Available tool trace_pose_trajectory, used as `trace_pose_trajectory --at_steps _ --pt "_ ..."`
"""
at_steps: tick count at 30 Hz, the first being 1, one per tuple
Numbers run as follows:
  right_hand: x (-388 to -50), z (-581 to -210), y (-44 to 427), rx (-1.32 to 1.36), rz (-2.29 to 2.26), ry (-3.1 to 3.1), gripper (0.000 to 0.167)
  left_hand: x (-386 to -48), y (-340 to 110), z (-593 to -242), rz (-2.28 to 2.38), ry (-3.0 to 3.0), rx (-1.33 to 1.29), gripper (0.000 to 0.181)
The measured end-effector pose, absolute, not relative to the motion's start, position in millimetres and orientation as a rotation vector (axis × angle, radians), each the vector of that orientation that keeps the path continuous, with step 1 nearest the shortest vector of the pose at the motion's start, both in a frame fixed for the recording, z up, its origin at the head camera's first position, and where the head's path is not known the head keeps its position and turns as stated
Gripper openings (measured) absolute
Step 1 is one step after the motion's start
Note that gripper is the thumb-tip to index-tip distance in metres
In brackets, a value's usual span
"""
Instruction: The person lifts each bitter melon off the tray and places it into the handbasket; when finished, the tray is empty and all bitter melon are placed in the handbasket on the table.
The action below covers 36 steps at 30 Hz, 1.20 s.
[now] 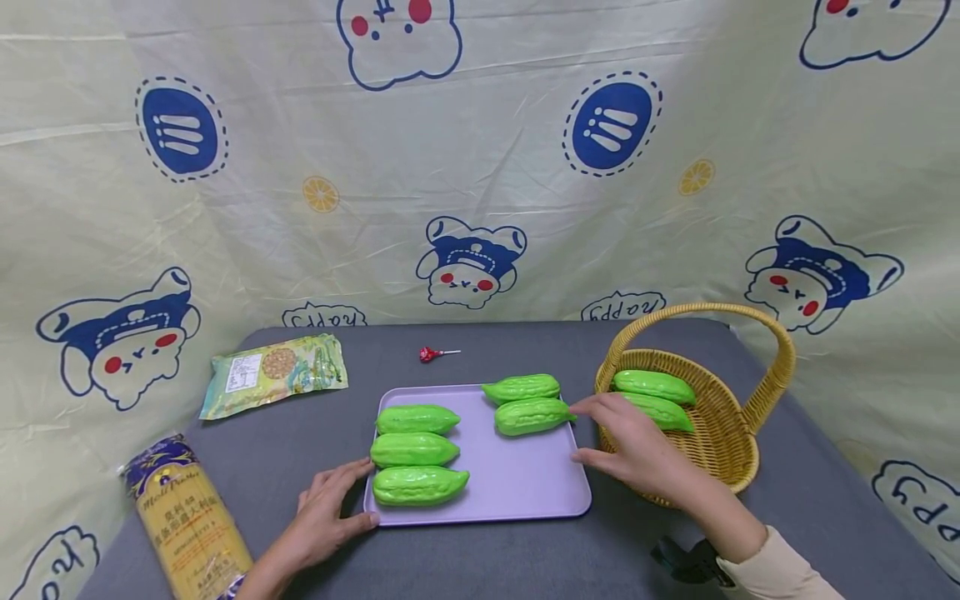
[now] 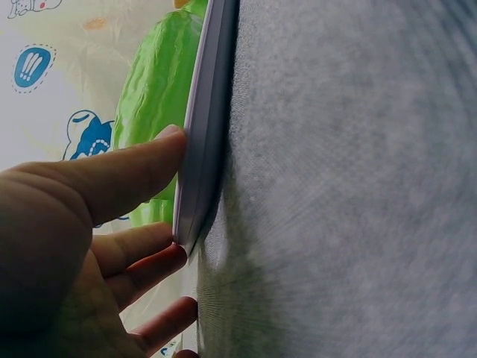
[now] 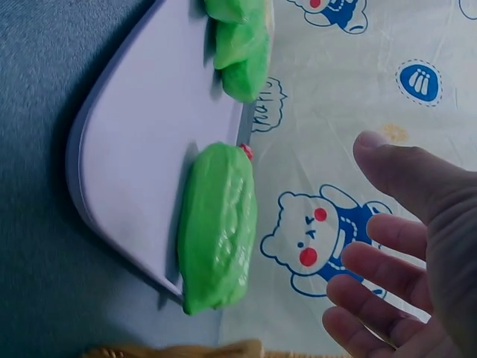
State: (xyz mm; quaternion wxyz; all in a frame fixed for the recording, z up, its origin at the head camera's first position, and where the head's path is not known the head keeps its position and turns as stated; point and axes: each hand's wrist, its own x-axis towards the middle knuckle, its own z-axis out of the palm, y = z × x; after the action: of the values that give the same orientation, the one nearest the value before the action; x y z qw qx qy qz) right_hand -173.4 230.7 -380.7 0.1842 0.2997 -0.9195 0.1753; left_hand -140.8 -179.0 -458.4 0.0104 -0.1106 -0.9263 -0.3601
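Observation:
My left hand touches the left front corner of a lilac tray. In the left wrist view, the thumb and fingertips meet the tray's rim. Three green bitter melons lie stacked in a column on the tray's left side. Two more bitter melons lie at its back right, one tip jutting over the edge. My right hand hovers between tray and basket, fingers spread, holding nothing. Behind it, a woven basket with a tall handle contains bitter melons, partly hidden by the hand.
A red-wrapped lollipop lies behind the tray. At the back left is a green and yellow snack packet. A yellow pasta bag lies near the left forearm. A printed curtain hangs behind the grey table.

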Motion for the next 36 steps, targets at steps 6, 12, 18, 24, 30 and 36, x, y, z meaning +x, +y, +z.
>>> trace_pose_trajectory --at_steps 6,12,18,24,30,36 --pt "-178.6 -390.0 217.7 0.793 0.525 -2.618 0.051 -141.7 -179.6 -459.0 -1.151 -2.905 -0.331 0.062" --pt "-186.2 -400.9 206.1 0.751 0.538 -2.622 0.054 -142.0 -179.8 -458.2 -1.140 -2.935 -0.315 0.063" --pt "-194.0 -411.6 197.3 0.700 0.598 -2.654 0.059 -142.2 -179.7 -457.5 -1.153 -2.946 -0.302 0.064" --pt "-199.6 -420.7 188.8 0.642 0.633 -2.684 0.063 -142.7 -179.5 -457.1 -1.159 -2.956 -0.290 0.064" --pt "-207.0 -429.5 182.2 0.597 0.621 -2.688 0.065 -143.0 -179.8 -457.4 -1.154 -2.955 -0.293 0.064" --pt "-212.2 -434.1 179.5 0.565 0.596 -2.708 0.069 -141.8 -179.3 -455.9 -1.161 -2.952 -0.293 0.063"
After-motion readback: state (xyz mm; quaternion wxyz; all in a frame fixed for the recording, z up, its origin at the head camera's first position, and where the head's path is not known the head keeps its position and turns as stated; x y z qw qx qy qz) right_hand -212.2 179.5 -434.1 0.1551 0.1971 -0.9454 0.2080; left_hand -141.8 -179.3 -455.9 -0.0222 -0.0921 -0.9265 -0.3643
